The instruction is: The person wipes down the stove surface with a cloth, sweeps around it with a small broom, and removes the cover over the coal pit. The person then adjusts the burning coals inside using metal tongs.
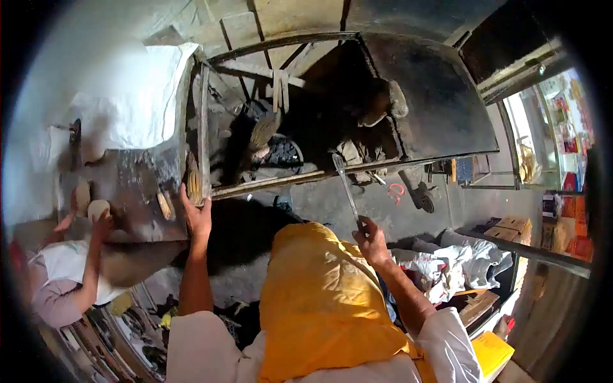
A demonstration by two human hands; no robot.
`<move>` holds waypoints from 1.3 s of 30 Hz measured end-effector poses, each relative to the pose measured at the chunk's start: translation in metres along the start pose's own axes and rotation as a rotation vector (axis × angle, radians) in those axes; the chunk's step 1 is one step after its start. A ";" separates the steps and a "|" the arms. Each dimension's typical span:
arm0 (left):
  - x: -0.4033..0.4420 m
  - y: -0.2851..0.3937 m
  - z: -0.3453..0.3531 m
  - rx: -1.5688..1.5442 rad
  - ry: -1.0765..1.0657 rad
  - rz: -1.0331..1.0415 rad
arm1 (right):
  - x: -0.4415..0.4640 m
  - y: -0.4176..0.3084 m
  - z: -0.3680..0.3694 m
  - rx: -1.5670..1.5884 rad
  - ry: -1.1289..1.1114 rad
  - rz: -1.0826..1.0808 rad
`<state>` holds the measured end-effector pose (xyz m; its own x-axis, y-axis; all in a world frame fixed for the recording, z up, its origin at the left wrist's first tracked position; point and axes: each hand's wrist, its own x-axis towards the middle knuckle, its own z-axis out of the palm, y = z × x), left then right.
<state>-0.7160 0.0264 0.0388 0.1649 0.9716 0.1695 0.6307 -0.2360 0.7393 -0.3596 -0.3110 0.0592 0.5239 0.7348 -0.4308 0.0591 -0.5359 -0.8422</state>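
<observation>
My right hand [371, 241] is closed around the near end of a long, thin metal tool [349, 191]. Its far end looks slotted or forked and reaches the front rail of the sooty stand. My left hand [198, 216] is at the corner where a dark worktop meets that stand. Its thumb and fingers go round the lower end of a ridged yellow-brown bundle [193, 180]; I cannot tell whether it is a brush. Under the opening in the stand sits a round basin [281, 153] of dark lumps, partly in shadow.
A co-worker's hands [101, 225] press a pale dough-like round on the worktop [137, 223] at left. A dark metal plate [434, 96] covers the stand's right side. White plastic sacks [469, 258] lie at right. A sandal [418, 195] is on the floor beyond the stand.
</observation>
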 end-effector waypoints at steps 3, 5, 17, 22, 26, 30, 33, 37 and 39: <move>-0.005 0.024 -0.010 -0.012 -0.029 -0.137 | -0.003 -0.012 0.002 0.068 0.092 -0.087; -0.006 0.025 -0.016 -0.167 -0.073 -0.328 | -0.005 -0.043 -0.006 0.231 -0.004 0.222; 0.038 0.067 0.013 -0.232 -0.276 -0.231 | 0.057 0.003 -0.029 0.361 -0.089 0.454; 0.083 0.118 0.115 -0.741 -0.681 -0.319 | 0.160 -0.180 0.014 0.502 -0.250 0.249; 0.170 0.156 0.170 -0.938 -0.773 -0.576 | 0.234 -0.247 0.067 0.388 -0.417 0.259; 0.263 0.153 0.199 -1.157 -0.483 -0.670 | 0.292 -0.292 0.112 0.301 -0.504 0.286; 0.331 0.123 0.219 -1.065 -0.333 -0.797 | 0.343 -0.296 0.147 0.304 -0.533 0.325; 0.394 0.065 0.254 -0.979 -0.262 -0.753 | 0.416 -0.299 0.189 0.252 -0.499 0.209; 0.426 0.055 0.256 -0.806 -0.254 -0.797 | 0.452 -0.303 0.206 0.258 -0.520 0.190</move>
<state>-0.4165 0.4237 -0.0153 0.1436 0.7877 -0.5991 -0.0258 0.6081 0.7934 -0.3163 0.2690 0.0527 0.0175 0.7776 -0.6285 -0.2366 -0.6075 -0.7583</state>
